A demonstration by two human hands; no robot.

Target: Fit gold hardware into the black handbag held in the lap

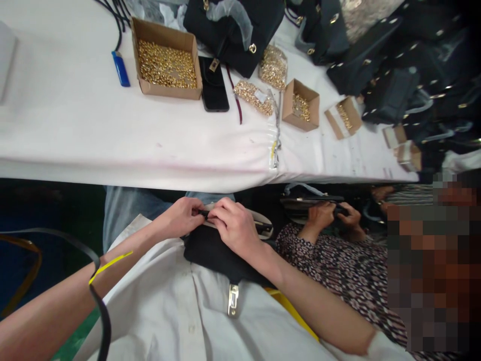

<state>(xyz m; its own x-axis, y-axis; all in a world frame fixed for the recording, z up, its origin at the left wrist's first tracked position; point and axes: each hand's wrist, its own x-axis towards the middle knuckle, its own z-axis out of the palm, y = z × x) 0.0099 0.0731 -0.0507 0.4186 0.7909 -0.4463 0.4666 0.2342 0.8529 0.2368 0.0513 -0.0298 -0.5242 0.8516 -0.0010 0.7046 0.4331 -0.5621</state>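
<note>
A black handbag [221, 254] lies open on my lap, its flap toward me with a gold-coloured metal clasp plate [233, 300] hanging from a tab. My left hand [187, 215] pinches the far left edge of the bag's opening. Close beside it, my right hand [235, 223] has its fingers bent at the same edge, with thumb and fingertips pressed together on the black rim. Any small part between the fingertips is too hidden to make out. The bag's pale lining shows to the right of my right hand.
On the white-covered table [75, 130] are a box of gold-coloured fittings [167, 65], a phone [215, 93], a blue lighter [121, 69], bagged fittings [253, 97] and smaller boxes [300, 106]. Black bags [240, 35] stand behind. At right, a co-worker's hands [322, 215] hold another bag.
</note>
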